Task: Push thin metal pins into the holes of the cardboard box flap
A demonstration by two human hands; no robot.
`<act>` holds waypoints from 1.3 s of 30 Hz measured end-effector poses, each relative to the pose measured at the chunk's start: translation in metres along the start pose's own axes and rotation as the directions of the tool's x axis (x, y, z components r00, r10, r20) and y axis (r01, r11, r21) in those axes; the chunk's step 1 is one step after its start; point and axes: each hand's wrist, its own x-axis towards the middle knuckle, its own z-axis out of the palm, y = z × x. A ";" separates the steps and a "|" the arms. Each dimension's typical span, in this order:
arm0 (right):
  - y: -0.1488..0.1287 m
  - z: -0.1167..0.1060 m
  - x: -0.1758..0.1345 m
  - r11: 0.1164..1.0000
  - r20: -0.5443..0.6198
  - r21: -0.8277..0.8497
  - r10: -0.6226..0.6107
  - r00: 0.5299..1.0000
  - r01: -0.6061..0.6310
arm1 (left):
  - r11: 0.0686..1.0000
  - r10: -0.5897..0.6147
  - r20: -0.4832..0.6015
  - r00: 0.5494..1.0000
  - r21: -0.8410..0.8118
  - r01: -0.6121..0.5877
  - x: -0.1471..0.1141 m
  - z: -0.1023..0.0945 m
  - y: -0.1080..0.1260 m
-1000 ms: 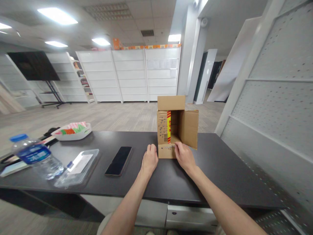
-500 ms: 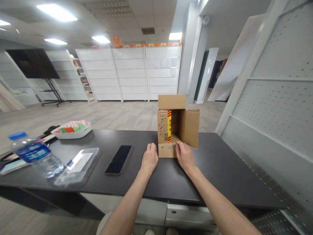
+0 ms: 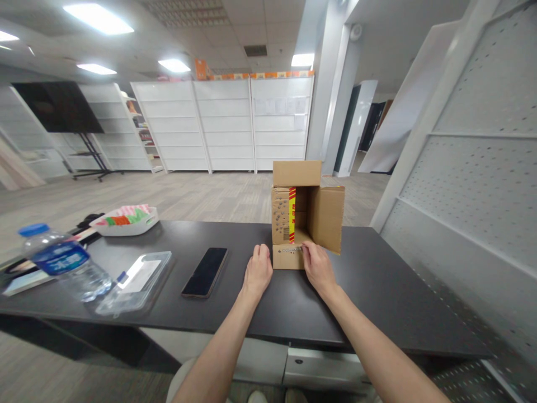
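An open cardboard box (image 3: 327,215) stands on the dark desk, its flaps spread out and a yellow-and-red tape strip (image 3: 292,215) down its left flap. Small round metallic pieces dot that left flap, and a row of them (image 3: 289,249) runs along the lower front flap (image 3: 287,261). My right hand (image 3: 319,267) pinches at the right end of this row, thumb and fingertips together; what lies between them is too small to make out. Just left of the lower flap, my left hand (image 3: 258,270) rests with curled fingers, and anything inside them is hidden.
A phone (image 3: 205,272) lies left of my left hand. Farther left are a clear plastic case (image 3: 136,282), a water bottle (image 3: 67,260) and a white basket (image 3: 126,224) with colourful contents. A perforated panel (image 3: 482,168) rises along the desk's right side.
Both hands keep nearly the same pose at the box. The whole view has shifted very slightly; nothing is visibly taken or let go.
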 end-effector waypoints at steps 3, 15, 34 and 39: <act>0.000 0.000 0.000 0.999 0.009 0.030 -0.016 1.000 0.015 | 1.000 0.002 -0.003 1.000 -0.002 -0.002 0.000 -0.001 0.001; -0.001 -0.002 0.001 1.000 0.007 0.002 0.027 1.000 -0.028 | 1.000 0.002 -0.008 1.000 -0.022 -0.002 0.000 -0.001 0.000; -0.002 -0.004 0.001 0.998 0.024 -0.055 0.005 1.000 -0.003 | 1.000 0.014 -0.016 1.000 -0.027 -0.015 0.000 0.000 0.000; -0.003 -0.005 0.001 0.996 0.034 -0.092 0.009 0.999 -0.006 | 1.000 0.008 -0.013 1.000 -0.022 -0.008 0.000 -0.001 0.000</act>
